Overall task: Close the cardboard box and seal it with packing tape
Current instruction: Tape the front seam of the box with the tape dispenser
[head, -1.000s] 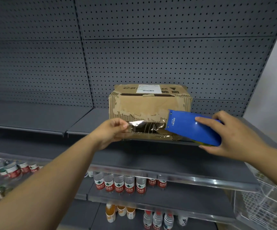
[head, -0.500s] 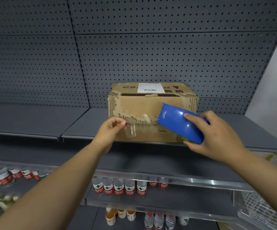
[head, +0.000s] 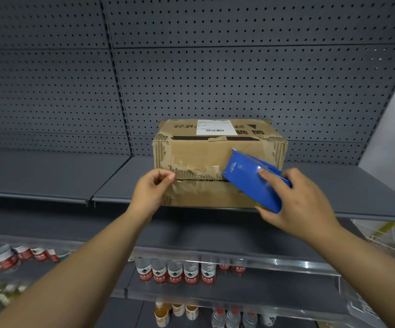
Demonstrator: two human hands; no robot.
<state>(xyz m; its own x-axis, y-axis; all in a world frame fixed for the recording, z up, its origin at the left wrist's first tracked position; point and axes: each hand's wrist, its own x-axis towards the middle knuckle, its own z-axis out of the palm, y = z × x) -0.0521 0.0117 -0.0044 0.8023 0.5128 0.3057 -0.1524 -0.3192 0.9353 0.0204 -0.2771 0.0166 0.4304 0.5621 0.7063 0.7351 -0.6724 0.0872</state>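
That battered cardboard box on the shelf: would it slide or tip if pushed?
Cardboard box probably slides rather than tips: it sits wide and low on the flat shelf. Its torn, peeled corners suggest soft walls that may dent under pressure.

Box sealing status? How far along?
Done: the brown cardboard box sits closed on the grey shelf. In hand: left hand pinches the clear tape end at the front seam; right hand holds the blue tape dispenser near the box front. Left: press the strip down, cut it.
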